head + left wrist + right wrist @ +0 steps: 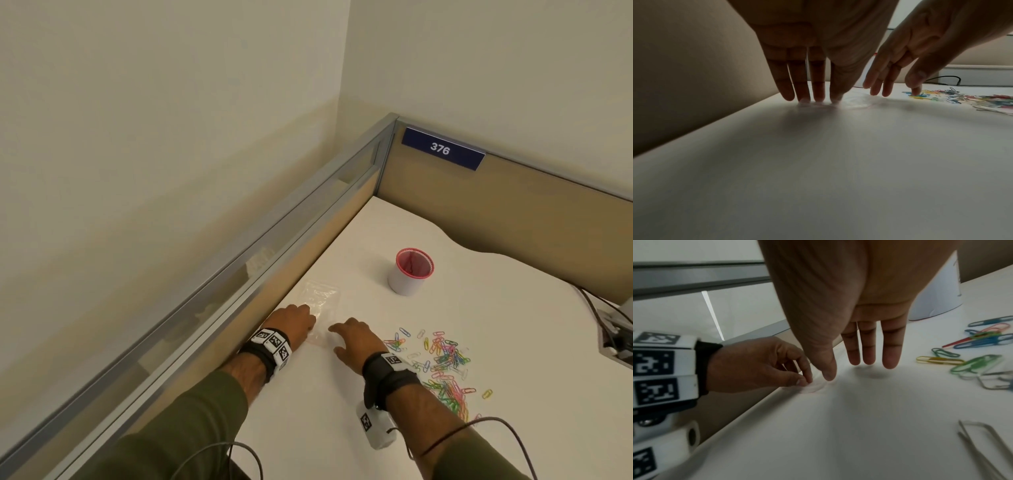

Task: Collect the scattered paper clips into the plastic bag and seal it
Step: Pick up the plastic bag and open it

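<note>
A clear plastic bag point(322, 298) lies flat on the white desk point(308, 418), close to the left partition. My left hand point(298, 322) is at the bag's near edge, its thumb and fingertips point(804, 380) pinching the film, which bunches up under them point(818, 104). Just to the right, my right hand point(352, 337) is held with straight fingers point(869, 353) slightly above the desk, its thumb tip at the bag's wrinkled edge point(812, 388). Many coloured paper clips point(445, 363) lie scattered right of that hand, also seen in the wrist views point(962, 97) point(982, 344).
A white cup with a red rim point(411, 274) stands behind the clips. A tan, metal-framed partition point(239, 274) runs along the desk's left edge and back. A cable and socket box point(616, 339) sit at the right edge. Bare silver clips point(982, 443) lie nearest my right wrist.
</note>
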